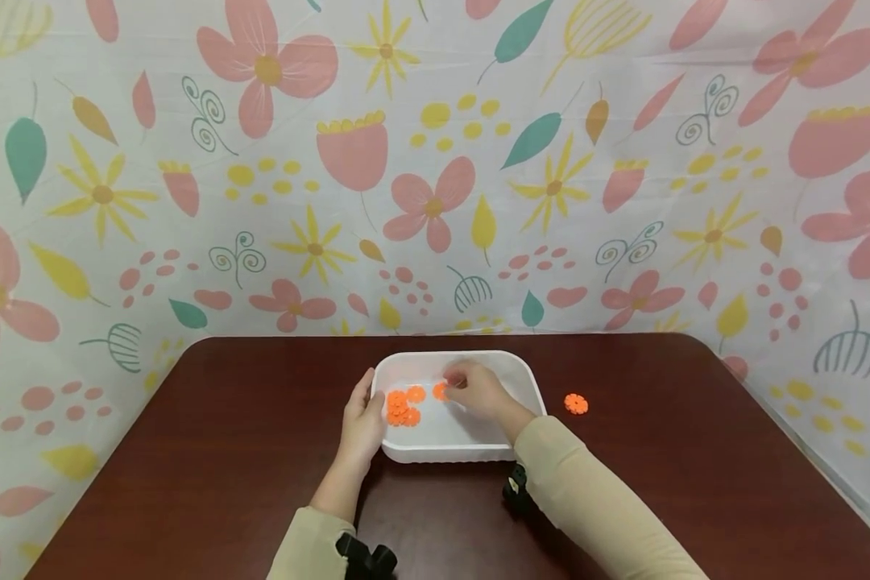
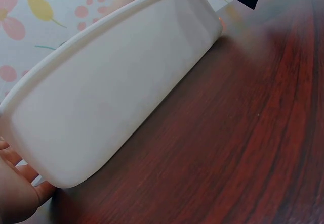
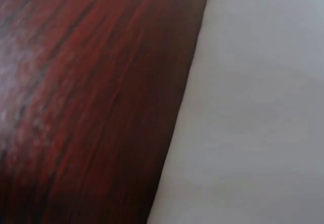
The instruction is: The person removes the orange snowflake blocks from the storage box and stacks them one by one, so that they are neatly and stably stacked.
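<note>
A white plastic tray (image 1: 449,453) sits on the table, with several orange flower-shaped discs (image 1: 399,409) bunched at its left end. My left hand (image 1: 361,423) grips the tray's left wall, thumb by the rim; in the left wrist view, fingers (image 2: 28,172) lie against the tray's outside (image 2: 101,92). Inside the tray, my right hand (image 1: 478,391) pinches another orange disc (image 1: 439,391) at its fingertips, which partly hide it. Only the tray's outer wall (image 3: 253,107) and the table show in the right wrist view; the right hand is out of that view.
One more orange disc (image 1: 576,403) lies on the dark brown table (image 1: 660,451) to the right of the tray. A flower-patterned cloth (image 1: 435,266) hangs behind the table. Black wrist-camera mounts (image 1: 366,557) are strapped at both sleeves.
</note>
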Motion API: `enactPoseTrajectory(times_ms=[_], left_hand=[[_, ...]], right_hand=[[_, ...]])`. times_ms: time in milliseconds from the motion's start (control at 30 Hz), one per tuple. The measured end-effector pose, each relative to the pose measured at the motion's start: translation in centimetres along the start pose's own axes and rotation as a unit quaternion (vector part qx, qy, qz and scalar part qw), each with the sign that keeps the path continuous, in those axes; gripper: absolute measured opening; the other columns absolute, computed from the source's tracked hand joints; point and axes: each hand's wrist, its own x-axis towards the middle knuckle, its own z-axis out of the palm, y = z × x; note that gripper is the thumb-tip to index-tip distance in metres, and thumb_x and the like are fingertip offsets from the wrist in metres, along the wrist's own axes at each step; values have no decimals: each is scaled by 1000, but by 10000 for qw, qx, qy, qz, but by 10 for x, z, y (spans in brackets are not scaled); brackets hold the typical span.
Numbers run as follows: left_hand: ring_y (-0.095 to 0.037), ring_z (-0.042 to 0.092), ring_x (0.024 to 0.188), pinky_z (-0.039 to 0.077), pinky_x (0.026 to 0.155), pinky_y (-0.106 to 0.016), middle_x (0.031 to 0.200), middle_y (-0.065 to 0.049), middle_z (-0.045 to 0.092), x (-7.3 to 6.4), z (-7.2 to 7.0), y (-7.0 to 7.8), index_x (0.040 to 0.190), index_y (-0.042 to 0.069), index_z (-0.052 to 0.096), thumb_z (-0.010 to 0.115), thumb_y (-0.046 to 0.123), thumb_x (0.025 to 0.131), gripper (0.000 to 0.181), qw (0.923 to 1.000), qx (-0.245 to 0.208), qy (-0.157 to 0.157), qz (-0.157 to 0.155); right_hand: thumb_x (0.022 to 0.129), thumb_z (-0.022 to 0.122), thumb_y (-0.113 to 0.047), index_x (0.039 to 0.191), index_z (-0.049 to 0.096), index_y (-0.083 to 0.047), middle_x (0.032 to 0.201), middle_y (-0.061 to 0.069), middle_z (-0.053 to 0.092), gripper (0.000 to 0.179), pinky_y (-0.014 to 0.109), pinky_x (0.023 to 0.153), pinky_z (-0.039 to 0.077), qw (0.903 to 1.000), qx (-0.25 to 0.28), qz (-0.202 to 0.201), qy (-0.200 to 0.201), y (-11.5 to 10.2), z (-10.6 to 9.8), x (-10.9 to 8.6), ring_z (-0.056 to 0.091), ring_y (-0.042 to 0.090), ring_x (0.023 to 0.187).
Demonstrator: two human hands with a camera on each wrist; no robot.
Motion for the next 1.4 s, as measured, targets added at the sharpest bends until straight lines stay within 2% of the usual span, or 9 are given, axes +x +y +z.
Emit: enactPoseTrajectory(times_ms=[200,300,500,667,933,1200,1400], left_hand=[[-31,27,141,24,115,-48,154,-13,29,0,0,2,149,10,29,39,15,100,50,10000,-24,-12,-89],[-30,27,141,25,115,-48,155,-12,28,0,-1,2,149,12,28,39,16,100,51,9999,-23,-52,-153],[-33,29,140,27,113,-50,153,-16,29,3,-4,2,149,10,29,39,13,100,50,10000,84,-9,-24],[-33,29,140,27,113,-50,153,-16,30,2,-4,1,149,9,29,39,14,100,51,10000,65,-12,-41],[-33,31,139,28,113,-50,152,-16,32,-2,0,-2,149,10,30,40,15,100,50,10000,58,-28,-66],[-34,30,139,27,113,-51,153,-17,30,-3,-1,-4,149,9,29,39,14,100,50,10000,11,-69,-44],[-35,31,138,27,113,-52,152,-18,31,-4,0,-2,149,10,29,39,15,100,50,10000,-13,-63,-55]], right_hand=[[83,69,-8,114,67,-6,108,5,65,31,33,85,50,9988,-295,-192,-338,1,2,1,56,18,90],[81,71,-8,112,68,-6,103,4,65,31,31,81,49,9974,-488,-299,-445,2,3,2,54,16,86],[79,73,-8,102,69,-3,92,5,62,24,29,80,47,9919,-889,-619,-668,-4,4,4,53,15,83],[78,76,-12,94,62,-6,89,3,57,22,28,76,45,9900,-976,-308,-974,-6,1,2,50,15,81],[78,74,-8,89,54,-8,81,3,55,22,25,66,41,9934,-710,-28,-902,-5,-5,-8,49,15,73],[83,65,-4,93,57,-8,82,5,59,13,26,59,47,9973,-250,230,-645,-4,-7,-11,55,16,67],[82,65,-1,93,59,-5,78,7,60,13,25,55,48,9989,209,147,-387,-6,-12,-12,57,15,63]])
